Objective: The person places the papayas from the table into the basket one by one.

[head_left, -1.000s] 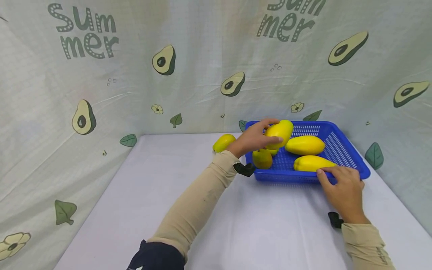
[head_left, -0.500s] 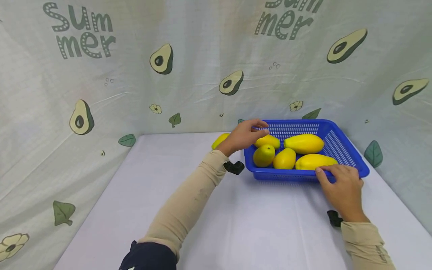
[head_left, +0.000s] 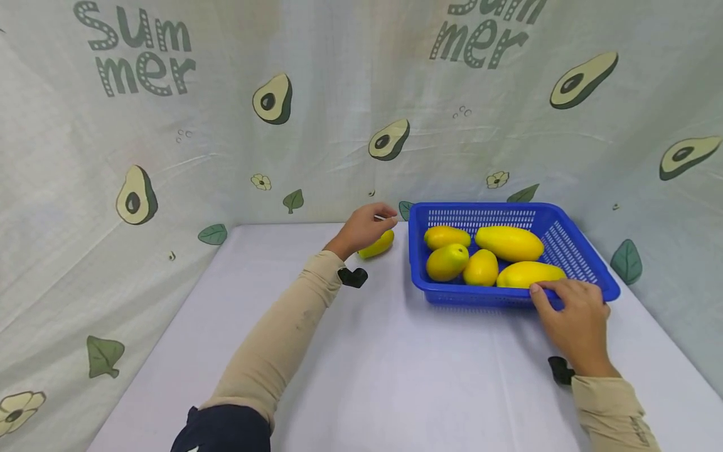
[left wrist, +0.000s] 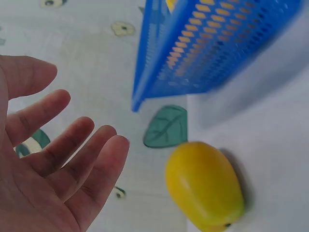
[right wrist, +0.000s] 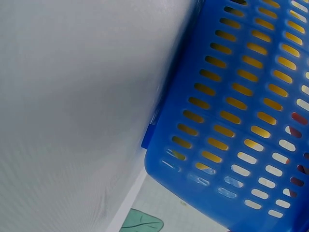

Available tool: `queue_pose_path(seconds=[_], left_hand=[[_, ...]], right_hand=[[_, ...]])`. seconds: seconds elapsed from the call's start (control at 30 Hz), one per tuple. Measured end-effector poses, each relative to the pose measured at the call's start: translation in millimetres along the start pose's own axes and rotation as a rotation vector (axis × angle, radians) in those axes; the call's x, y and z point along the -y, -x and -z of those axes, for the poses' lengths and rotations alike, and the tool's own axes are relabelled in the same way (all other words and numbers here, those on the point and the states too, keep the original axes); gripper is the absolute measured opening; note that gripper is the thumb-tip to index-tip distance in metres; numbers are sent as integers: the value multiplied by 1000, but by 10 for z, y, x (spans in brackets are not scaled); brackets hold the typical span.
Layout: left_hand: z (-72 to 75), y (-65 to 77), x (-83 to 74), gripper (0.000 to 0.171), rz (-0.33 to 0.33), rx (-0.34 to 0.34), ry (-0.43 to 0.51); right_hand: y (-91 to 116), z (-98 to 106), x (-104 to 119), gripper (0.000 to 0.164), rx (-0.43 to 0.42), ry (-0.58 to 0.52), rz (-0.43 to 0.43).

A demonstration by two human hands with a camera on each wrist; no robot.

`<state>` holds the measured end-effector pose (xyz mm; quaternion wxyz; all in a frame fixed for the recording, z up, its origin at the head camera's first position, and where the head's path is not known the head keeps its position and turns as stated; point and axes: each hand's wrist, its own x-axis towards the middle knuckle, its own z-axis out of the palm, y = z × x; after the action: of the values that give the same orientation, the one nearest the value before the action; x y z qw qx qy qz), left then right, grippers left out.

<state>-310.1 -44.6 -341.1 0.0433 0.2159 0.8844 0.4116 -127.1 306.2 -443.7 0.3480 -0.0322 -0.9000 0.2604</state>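
My left hand point(head_left: 364, 229) hovers just above and left of a yellow mango point(head_left: 377, 245) lying on the table, left of the basket. In the left wrist view its fingers point(left wrist: 82, 164) are spread and loosely bent, with nothing in them, apart from the mango. A blue plastic basket point(head_left: 480, 295) holds several yellow fruits, among them a greenish-yellow mango point(head_left: 447, 262) at the front left and a longer fruit point(head_left: 509, 243) towards the back. My right hand point(head_left: 576, 320) grips the basket's front rim near its right corner. The right wrist view shows the basket's slotted wall point(right wrist: 231, 116) close up.
A white cloth covers the table point(head_left: 452, 376). Behind it hangs a pale curtain point(head_left: 327, 150) printed with avocados and leaves, close to the basket's back rim.
A mango held in my left hand over the basket now lies inside among the others. That hand has withdrawn left to the mango on the table. My right hand stays on the rim.
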Motion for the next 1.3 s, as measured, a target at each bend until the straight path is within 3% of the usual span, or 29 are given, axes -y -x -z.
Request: queue_pose_path(seconds=[0.27, 0.67, 1.07, 1.3], left_hand=[[39, -4, 268, 29, 70, -7, -19], [50, 37, 471, 28, 106, -55, -93], [-83, -6, 654, 44, 105, -81, -397], [-169, -45, 738, 57, 128, -69, -490]], right_hand=[[6, 14, 15, 31, 1, -1, -4], [-14, 30, -1, 30, -9, -7, -11], [-12, 19, -16, 31, -3, -7, -18], [-6, -1, -23, 31, -1, -4, -7]])
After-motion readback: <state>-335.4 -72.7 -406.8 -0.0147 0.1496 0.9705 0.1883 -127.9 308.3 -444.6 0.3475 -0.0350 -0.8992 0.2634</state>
